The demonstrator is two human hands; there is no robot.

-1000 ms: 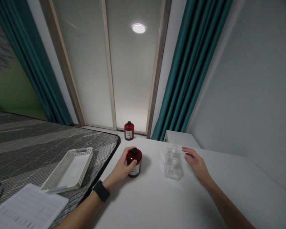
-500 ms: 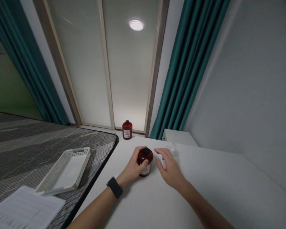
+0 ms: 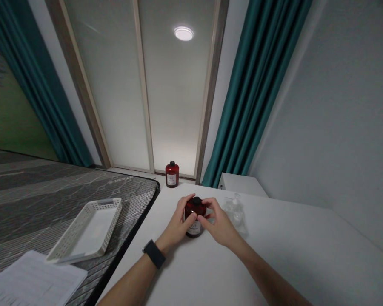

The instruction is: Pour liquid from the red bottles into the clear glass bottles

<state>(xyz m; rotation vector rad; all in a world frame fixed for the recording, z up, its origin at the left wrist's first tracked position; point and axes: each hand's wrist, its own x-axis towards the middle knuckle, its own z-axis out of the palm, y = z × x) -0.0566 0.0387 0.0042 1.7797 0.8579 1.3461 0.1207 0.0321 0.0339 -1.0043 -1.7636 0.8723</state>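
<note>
A dark red bottle [image 3: 196, 208] with a black cap and a white label stands upright on the white table. My left hand [image 3: 178, 221] is wrapped round its left side, thumb across the front. From the right, my right hand [image 3: 217, 223] closes on the same bottle, its fingertips at the shoulder near the cap and its thumb at the front. To the right of that hand lies a clear plastic bag [image 3: 238, 214] with something transparent in it, too faint to name. A second red bottle [image 3: 172, 175], also black-capped and labelled, stands at the table's far left corner.
Left of the table [image 3: 290, 250], a grey patterned surface with a black edge holds a white perforated basket [image 3: 110, 231] and printed paper sheets [image 3: 35, 280]. A white cabinet [image 3: 242, 185] stands beyond the table's far edge, near teal curtains [image 3: 255, 93] and a sliding door.
My right hand has moved left onto the bottle, from open beside it to gripping it. That uncovers more of the plastic bag. The left hand keeps its hold.
</note>
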